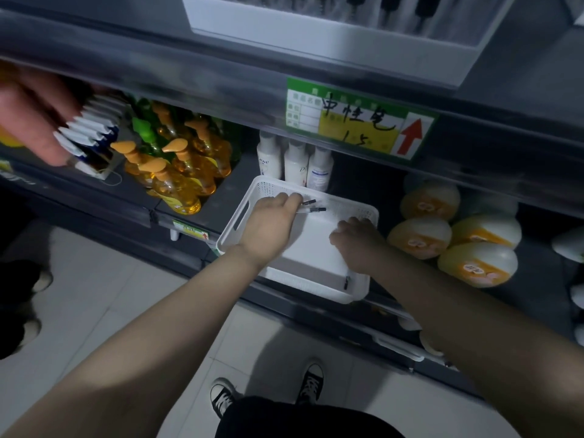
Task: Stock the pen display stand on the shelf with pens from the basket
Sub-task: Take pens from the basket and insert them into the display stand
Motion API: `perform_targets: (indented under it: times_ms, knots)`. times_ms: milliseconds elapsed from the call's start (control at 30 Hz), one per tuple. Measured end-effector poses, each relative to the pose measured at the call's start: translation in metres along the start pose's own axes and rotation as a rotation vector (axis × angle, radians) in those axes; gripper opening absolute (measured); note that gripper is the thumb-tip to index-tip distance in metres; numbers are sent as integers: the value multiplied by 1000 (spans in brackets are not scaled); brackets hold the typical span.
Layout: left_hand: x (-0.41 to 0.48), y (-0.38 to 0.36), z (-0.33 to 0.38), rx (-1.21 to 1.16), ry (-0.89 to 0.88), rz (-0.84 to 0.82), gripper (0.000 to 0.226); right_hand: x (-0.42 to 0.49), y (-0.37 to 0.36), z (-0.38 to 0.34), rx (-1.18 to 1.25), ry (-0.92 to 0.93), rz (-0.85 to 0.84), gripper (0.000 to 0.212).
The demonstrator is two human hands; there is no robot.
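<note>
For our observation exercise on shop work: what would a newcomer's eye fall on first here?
Mid-frame, a white perforated plastic basket sits on the lower shelf: the left hand grips thin black-tipped pens inside it, the right hand lies by its right wall. Above, a green-and-yellow price label with a red arrow stands out.

White mesh-patterned basket (356, 212); pens (312, 206) seemingly clear, black caps; amber bottles (177, 188); green-and-yellow shelf label (357, 121), red arrow (410, 136).
</note>
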State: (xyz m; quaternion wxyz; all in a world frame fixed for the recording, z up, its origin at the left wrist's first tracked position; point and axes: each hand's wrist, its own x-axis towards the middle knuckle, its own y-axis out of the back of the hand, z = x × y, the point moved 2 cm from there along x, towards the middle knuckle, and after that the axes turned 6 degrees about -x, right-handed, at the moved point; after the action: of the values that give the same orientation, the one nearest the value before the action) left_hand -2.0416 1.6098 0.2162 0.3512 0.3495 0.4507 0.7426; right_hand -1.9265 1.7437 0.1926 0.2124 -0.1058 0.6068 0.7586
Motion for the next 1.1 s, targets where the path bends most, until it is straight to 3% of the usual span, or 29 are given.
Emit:
perform_targets:
  times_ms: [167,333,400,533,633,700,833,1100]
  knots:
    - [-13,15,3,0,0,80,37,6,-1,-9,-137,49,-158,32]
    - [-22,19,-9,-156,115,104,27,14,4,-10,-82,149,-88,20]
    - [-23,24,-14,-287,172,119,22,19,11,-6,144,102,-14,16]
    - [-26,43,-23,-533,435,121,21,13,47,-11,904,-32,216,15]
    - [-32,57,-13,-940,617,119,19,-6,78,-26,1533,-81,218,8]
    - [-37,65,-2,-1165,663,134,15,-14,91,-33,1708,-58,202,16]
    - [-48,77,11,-1419,708,145,14,-25,111,-47,1803,-46,231,14]
    - [-69,102,-5,-1365,586,141,20,-32,140,-83,1717,-123,392,12]
